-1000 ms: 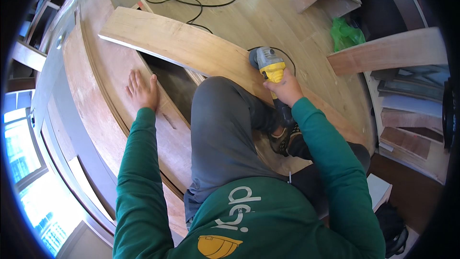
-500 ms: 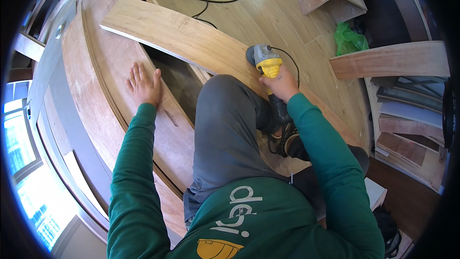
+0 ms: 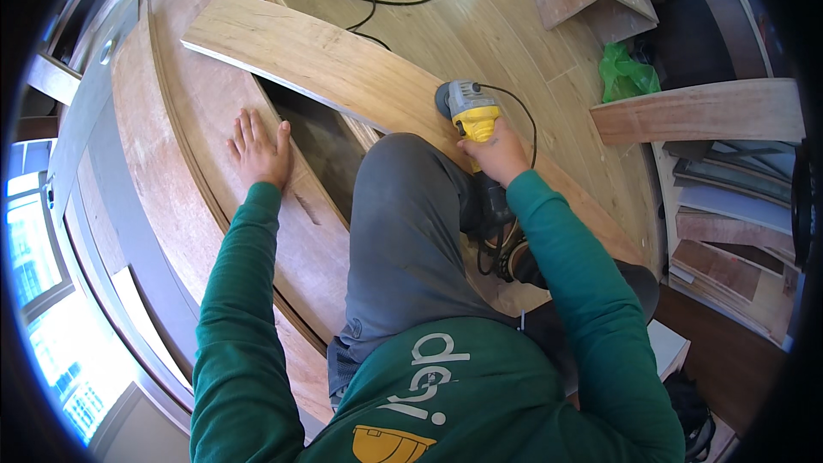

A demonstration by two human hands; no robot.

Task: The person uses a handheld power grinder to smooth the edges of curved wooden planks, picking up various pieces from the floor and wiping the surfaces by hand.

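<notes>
Yellow and grey in the head view, a chunky power tool (image 3: 474,120) with a round disc (image 3: 443,99) sits in the right hand (image 3: 501,153), fingers curled round its body. Its disc overlaps a long, flat, pale-grained wooden board (image 3: 317,60); contact is unclear. Well to the left, the left hand (image 3: 260,154) lies flat, fingers slightly parted, on a smooth, reddish wooden panel (image 3: 206,77).
</notes>
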